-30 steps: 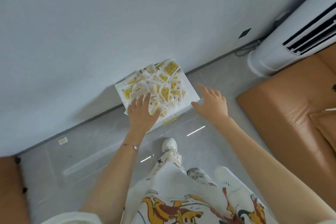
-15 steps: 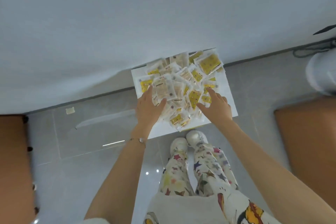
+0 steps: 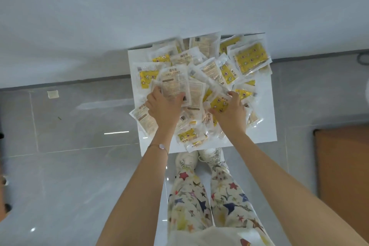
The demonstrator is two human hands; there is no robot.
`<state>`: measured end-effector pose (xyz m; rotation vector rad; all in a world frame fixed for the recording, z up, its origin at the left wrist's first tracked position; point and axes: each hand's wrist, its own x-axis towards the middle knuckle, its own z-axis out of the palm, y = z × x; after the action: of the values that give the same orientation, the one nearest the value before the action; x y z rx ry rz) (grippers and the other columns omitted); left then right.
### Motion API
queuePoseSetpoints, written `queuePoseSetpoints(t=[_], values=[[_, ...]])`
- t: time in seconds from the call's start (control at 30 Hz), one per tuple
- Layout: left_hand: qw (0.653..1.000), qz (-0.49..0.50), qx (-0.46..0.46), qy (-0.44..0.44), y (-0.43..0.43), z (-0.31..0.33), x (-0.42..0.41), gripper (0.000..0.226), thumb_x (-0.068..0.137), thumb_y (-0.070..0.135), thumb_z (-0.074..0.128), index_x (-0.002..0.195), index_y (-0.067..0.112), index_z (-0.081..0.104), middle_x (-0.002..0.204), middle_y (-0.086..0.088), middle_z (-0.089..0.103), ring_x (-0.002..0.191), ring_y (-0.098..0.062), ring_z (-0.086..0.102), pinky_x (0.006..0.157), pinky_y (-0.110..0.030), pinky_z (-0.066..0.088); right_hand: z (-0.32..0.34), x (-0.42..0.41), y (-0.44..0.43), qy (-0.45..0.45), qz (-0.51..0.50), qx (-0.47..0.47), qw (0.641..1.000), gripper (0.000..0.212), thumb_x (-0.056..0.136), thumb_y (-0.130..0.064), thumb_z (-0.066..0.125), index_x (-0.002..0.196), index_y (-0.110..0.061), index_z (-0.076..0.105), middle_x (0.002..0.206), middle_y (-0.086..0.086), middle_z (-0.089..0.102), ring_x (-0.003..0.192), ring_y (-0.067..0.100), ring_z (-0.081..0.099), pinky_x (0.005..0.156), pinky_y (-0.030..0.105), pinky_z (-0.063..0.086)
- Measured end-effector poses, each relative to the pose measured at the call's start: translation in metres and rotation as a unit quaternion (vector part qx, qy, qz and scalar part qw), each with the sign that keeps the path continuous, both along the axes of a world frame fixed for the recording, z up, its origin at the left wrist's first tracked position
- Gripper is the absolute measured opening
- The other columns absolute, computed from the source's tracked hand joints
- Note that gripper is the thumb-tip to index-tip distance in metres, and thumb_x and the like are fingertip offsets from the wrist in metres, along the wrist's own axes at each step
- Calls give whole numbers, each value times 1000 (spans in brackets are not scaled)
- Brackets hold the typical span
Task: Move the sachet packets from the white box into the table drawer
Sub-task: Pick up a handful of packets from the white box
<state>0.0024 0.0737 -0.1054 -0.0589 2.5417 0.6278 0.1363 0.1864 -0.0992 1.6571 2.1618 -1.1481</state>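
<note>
Head view, looking down onto a grey tiled floor (image 3: 69, 166): a person's left hand (image 3: 162, 109), with a bracelet (image 3: 159, 146) at the wrist, grips a clear sachet packet (image 3: 174, 86) atop the heap of sachet packets (image 3: 207, 70) that fills the white box (image 3: 265, 122). Beside it, the right hand (image 3: 229, 114) appears to pinch a yellow star-print packet (image 3: 219, 104), fingertips partly buried. White shoes (image 3: 187, 159) touch the box's near edge.

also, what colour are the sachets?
Translucent white sachets, many with a yellow patterned panel, others pale beige. Head view.
</note>
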Motion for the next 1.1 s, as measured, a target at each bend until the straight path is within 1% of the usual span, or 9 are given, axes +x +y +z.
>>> queuePoseSetpoints(t=[0.13, 0.23, 0.4, 0.5, 0.57, 0.67, 0.77, 1.0, 1.1], values=[[998, -38, 15, -41, -4, 0, -2, 91, 70, 48, 79, 142, 18, 32, 137, -10, 36, 129, -31, 30, 103, -48, 31, 3, 1, 7, 38, -19, -19, 999, 60, 77, -32, 78, 123, -22, 42, 110, -1, 60, 93, 24, 61, 70, 42, 54], [995, -90, 23, -46, -12, 0, 0, 95, 69, 48, 79, 145, 20, 28, 137, -10, 36, 129, -30, 29, 104, -48, 31, 4, 3, 13, 52, -70, -16, 996, 50, 79, -27, 76, 118, -19, 45, 85, -10, 57, 72, 15, 59, 52, 27, 41], [992, -125, 32, -3, -19, -3, 6, 77, 69, 41, 81, 128, 11, 43, 126, -11, 39, 119, -29, 33, 92, -38, 35, 7, 7, 30, 79, -140, -43, 986, 38, 78, -22, 77, 102, -21, 47, 79, -13, 55, 63, 2, 53, 50, 20, 36], [991, -127, 46, 19, -20, -3, 9, 69, 68, 35, 83, 117, 4, 44, 122, -12, 41, 113, -27, 36, 84, -34, 35, 8, 6, 31, 71, -126, -67, 987, 38, 79, -24, 75, 103, -20, 46, 84, -10, 56, 69, 5, 55, 51, 22, 36], [989, -131, 62, 25, -22, -1, 10, 68, 70, 29, 82, 119, 1, 43, 123, -14, 43, 114, -28, 37, 84, -34, 36, 7, 6, 28, 54, -107, -68, 990, 39, 80, -27, 74, 103, -20, 44, 93, -4, 57, 74, 13, 55, 52, 24, 35], [987, -136, 88, 11, -28, 4, 10, 61, 77, 17, 78, 121, 1, 38, 122, -15, 44, 116, -27, 39, 88, -35, 42, 5, 12, 24, 51, -115, -74, 989, 50, 80, -28, 74, 119, -15, 45, 94, -6, 53, 74, 12, 51, 53, 23, 33], [985, -137, 101, -4, -40, 7, 7, 48, 84, 7, 70, 117, 4, 36, 117, -17, 45, 109, -31, 52, 77, -31, 50, 5, 18, 26, 61, -124, -91, 986, 57, 81, -27, 75, 126, -16, 44, 85, -15, 48, 75, 10, 51, 55, 21, 35], [967, -247, 13, 60, -62, 9, 4, 46, 84, 13, 71, 120, 0, 47, 121, -16, 53, 117, -30, 47, 96, -42, 43, 6, 23, 33, 52, -118, -94, 987, 51, 77, -28, 77, 118, -16, 48, 89, -7, 56, 72, 15, 55, 60, 28, 44], [964, -254, -1, 73, -62, 9, 11, 49, 85, 15, 70, 124, -2, 46, 127, -19, 51, 122, -33, 44, 99, -45, 42, 3, 28, 25, 43, -103, -94, 989, 39, 79, -29, 75, 102, -18, 46, 82, -9, 54, 69, 13, 54, 52, 25, 37]])
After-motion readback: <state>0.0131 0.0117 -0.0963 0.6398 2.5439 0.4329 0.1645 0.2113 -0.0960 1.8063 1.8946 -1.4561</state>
